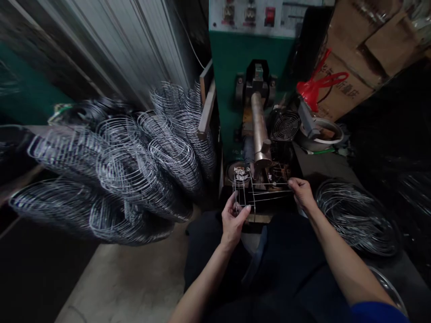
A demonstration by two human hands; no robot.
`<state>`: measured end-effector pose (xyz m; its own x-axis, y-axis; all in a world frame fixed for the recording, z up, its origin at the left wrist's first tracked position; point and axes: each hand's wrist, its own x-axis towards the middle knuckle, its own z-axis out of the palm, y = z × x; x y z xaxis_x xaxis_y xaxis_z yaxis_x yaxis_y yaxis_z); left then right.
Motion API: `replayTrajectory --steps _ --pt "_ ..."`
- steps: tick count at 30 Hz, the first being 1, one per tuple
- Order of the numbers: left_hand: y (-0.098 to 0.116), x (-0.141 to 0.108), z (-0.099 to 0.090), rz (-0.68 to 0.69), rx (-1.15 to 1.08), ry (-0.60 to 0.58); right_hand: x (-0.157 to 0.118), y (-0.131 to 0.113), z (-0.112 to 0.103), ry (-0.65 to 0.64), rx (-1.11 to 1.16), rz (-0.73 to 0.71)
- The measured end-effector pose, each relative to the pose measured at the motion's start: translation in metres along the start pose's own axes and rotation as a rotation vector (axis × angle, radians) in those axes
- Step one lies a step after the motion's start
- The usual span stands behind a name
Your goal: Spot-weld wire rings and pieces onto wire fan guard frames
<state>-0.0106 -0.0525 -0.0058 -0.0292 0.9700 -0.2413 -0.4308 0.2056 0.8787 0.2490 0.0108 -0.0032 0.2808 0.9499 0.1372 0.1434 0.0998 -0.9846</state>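
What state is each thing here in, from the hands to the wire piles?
Left hand: gripping wire frame
Right hand: pinching long wires
Wire frame: held up, unfinished or not, can't tell
Loops: stacked in bundles
Coil: lying in a heap
Bowl: uncovered, things inside

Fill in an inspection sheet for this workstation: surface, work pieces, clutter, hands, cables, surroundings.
Surface: grey bench at right, holding a coil of wire and a metal bowl.
Work pieces: wire frame, held below the machine's metal cylinder; wires span to the right; whether joined, cannot tell.
Clutter: stacked wire rings crowd the left; red bag by the bowl.
Hands: left grips the frame; right pinches the wires' far end.
Cables: one thin cable beside the machine.
Surroundings: green machine, cartons behind; dim light.
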Motion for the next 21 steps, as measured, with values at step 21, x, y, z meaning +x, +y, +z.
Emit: replayTrajectory --steps 21 --pt "-0.005 0.022 -0.001 0.125 0.077 -0.057 0.010 0.019 -0.004 0.000 0.027 -0.013"
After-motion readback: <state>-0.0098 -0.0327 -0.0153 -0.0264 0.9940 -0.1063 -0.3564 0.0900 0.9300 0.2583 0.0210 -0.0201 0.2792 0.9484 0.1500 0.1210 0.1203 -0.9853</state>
